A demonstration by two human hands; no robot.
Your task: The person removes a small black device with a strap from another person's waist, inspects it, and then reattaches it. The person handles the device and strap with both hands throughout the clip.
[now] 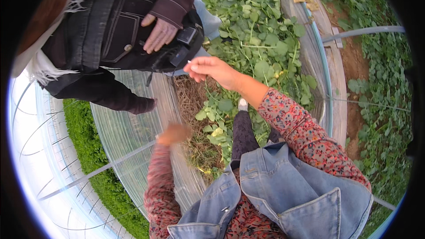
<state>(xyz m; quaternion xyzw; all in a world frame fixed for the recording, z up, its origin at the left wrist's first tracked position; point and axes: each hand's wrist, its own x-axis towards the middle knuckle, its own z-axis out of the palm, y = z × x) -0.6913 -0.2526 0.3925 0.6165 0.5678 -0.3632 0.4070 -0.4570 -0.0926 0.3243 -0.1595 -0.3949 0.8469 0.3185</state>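
Note:
My right hand [212,69] reaches out over leafy green plants [262,44] with its fingers curled. A tiny white spot shows at its fingertips; I cannot tell whether it is a nail or something held. Just beyond is a person in a dark jacket [109,36], whose hand [161,36] rests against a black waist pouch [186,44]. A small black device [186,35] sits on that pouch. Motion blurs my left hand [174,133], lower left, near clear plastic sheeting [162,101]; its fingers cannot be made out.
Dry brown stems [191,96] lie along the sheeting. On the right, a plastic-covered edge with a blue tube [320,44] borders bare soil [357,69] and more plants [382,106]. A metal pole [99,171] crosses at left, by a bright green crop row [103,179].

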